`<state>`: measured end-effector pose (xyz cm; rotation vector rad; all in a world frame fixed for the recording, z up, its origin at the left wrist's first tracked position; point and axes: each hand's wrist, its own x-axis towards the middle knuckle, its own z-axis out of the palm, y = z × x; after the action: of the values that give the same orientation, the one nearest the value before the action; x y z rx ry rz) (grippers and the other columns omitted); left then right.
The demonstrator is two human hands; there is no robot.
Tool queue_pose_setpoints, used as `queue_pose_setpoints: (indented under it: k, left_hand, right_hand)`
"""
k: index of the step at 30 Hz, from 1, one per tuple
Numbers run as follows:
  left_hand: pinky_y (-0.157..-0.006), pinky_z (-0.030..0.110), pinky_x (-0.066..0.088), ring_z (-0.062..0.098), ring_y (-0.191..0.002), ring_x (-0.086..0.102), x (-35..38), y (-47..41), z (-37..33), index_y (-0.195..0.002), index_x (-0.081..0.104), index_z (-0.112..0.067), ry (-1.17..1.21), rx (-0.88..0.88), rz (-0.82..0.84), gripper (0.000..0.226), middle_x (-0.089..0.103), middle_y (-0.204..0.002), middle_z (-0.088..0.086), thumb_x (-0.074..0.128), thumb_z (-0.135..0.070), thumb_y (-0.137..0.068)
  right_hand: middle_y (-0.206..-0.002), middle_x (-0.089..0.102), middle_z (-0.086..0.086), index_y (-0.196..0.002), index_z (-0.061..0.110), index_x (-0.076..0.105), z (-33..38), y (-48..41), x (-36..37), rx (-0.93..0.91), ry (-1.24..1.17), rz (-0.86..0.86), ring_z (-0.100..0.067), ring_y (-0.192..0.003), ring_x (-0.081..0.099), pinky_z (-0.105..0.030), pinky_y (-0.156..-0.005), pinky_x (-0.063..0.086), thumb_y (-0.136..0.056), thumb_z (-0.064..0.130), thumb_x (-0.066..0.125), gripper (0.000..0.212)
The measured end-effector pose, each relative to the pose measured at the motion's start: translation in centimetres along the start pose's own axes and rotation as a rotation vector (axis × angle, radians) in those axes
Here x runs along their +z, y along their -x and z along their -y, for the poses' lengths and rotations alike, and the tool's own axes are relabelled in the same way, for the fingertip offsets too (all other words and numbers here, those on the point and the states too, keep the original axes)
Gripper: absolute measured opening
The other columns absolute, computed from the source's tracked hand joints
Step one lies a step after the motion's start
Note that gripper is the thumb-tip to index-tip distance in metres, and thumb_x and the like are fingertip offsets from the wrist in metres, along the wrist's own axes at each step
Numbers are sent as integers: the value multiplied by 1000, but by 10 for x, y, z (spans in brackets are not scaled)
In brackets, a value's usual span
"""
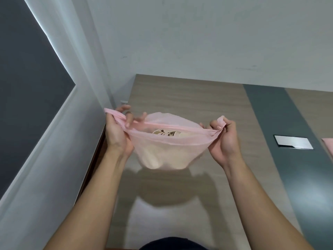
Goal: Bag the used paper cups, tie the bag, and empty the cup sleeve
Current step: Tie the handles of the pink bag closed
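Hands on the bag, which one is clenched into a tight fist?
The right hand: its fingers curl tightly round one end of the bag. The left hand grips the other end with several fingers sticking out loosely.

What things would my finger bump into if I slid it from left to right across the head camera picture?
Dark wall panel → left hand → pink plastic bag with paper cups inside → right hand → silver plate set in the table → pink scrap at the right edge.
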<state>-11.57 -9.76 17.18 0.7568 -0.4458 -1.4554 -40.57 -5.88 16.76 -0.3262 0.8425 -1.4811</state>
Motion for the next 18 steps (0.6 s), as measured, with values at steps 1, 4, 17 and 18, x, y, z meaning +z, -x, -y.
queue_pose_setpoints:
  k: [1,4,17,18]
  left_hand:
    - [-77,37,62,21,-43,56,0,-1,4,-91,67,-18,-43,-36,45,58,35,-47,-4,25,-48,-116]
    - [-44,23,31,12,-37,22,-3,2,15,-95,70,-13,-368,-121,214,75,26,-51,-6,22,-67,-113]
    - [-60,21,45,-3,-61,59,8,50,80,-98,89,-24,-1225,-114,360,14,77,-73,-9,76,-27,-97]
    - [-62,23,46,0,-64,60,8,51,81,-96,89,-23,-1187,-130,361,15,79,-76,-3,77,-31,-99]
  right_hand:
    - [-65,36,8,-69,25,36,-1,-3,1,-6,-2,8,-16,-65,44,-30,-79,49,-110,30,39,42]
    - [-68,34,7,-73,26,36,-12,-11,4,13,10,8,-12,-59,27,-25,-56,36,-110,30,43,39]
    - [-147,58,9,-90,17,89,-61,15,17,-171,985,187,-19,-140,62,-40,-115,52,-109,31,61,36]
    - [-150,59,11,-91,14,88,-58,19,16,-152,955,213,-23,-139,64,-41,-114,52,-108,34,60,39]
